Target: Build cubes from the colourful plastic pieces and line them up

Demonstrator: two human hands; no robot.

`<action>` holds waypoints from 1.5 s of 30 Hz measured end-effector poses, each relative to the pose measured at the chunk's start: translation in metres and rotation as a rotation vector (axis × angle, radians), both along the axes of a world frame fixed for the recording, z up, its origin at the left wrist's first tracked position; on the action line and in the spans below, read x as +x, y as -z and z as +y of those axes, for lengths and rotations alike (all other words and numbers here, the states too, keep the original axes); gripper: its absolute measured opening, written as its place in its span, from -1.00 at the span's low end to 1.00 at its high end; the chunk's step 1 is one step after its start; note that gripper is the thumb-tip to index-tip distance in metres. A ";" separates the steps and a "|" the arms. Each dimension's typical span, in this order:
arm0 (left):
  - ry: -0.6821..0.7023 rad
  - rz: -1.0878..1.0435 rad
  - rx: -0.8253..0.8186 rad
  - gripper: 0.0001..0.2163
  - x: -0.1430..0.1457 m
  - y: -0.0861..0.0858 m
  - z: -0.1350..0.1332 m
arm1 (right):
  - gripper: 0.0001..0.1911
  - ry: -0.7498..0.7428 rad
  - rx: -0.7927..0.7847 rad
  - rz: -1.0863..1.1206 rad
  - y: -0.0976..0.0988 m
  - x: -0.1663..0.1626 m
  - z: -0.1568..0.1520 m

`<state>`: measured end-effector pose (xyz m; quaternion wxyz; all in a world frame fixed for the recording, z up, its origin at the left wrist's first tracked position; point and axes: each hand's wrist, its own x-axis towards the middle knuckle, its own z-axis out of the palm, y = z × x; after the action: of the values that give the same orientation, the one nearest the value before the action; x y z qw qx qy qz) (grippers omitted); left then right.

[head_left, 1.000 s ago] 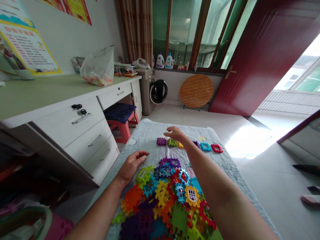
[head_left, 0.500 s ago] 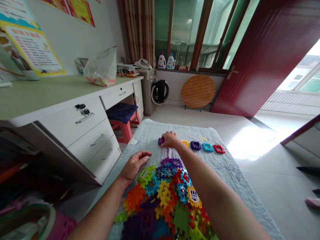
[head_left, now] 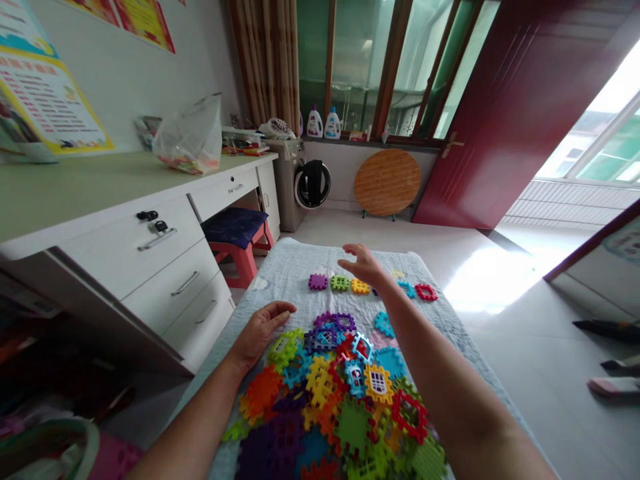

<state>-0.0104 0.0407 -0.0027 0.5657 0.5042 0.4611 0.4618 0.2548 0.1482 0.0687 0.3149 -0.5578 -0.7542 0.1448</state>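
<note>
Over the far part of the cloth-covered table (head_left: 270, 267) my right hand (head_left: 364, 265) hovers with its fingers apart and nothing in them. Below it runs a row of plastic interlocking tiles: a purple tile (head_left: 318, 282), a green tile (head_left: 340, 283), a yellow tile (head_left: 360, 285), a dark purple one mostly behind my wrist, a light blue tile (head_left: 406, 289) and a red tile (head_left: 427, 292). My left hand (head_left: 263, 333) rests at the left edge of a heap of mixed tiles, fingers loosely curved and holding nothing. Closest to it lies a lime green tile (head_left: 283, 347).
A white desk with drawers (head_left: 165, 240) stands at the left, with a plastic bag (head_left: 193, 140) on top. A red stool (head_left: 240, 257) is tucked beside it. Beyond the table are a washing machine (head_left: 290, 180) and a round wooden tabletop (head_left: 387, 181). A red door (head_left: 475, 120) stands at the right.
My right hand has let go of the purple tile, which lies at the row's left end, and has lifted away to the right. My left hand is nearly unchanged. The view has shifted slightly.
</note>
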 end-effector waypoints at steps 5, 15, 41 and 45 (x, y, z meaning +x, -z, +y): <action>-0.008 0.042 0.018 -0.73 0.001 -0.001 -0.001 | -0.64 -0.022 -0.023 0.069 -0.005 0.058 -0.053; -0.003 0.090 0.061 -0.73 0.003 0.001 -0.002 | -0.69 0.018 -0.329 0.007 0.040 0.119 -0.135; 0.019 0.166 0.085 -0.71 0.005 0.001 -0.002 | -0.66 -0.108 -0.037 -0.228 0.039 0.069 -0.159; 0.012 0.170 0.082 -0.71 0.007 -0.002 -0.003 | -0.56 -0.178 -0.128 -0.262 0.040 0.042 -0.167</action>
<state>-0.0037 0.0373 -0.0011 0.5061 0.5670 0.4850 0.4325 0.2972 -0.0193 0.0282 0.1635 -0.5217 -0.8245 0.1457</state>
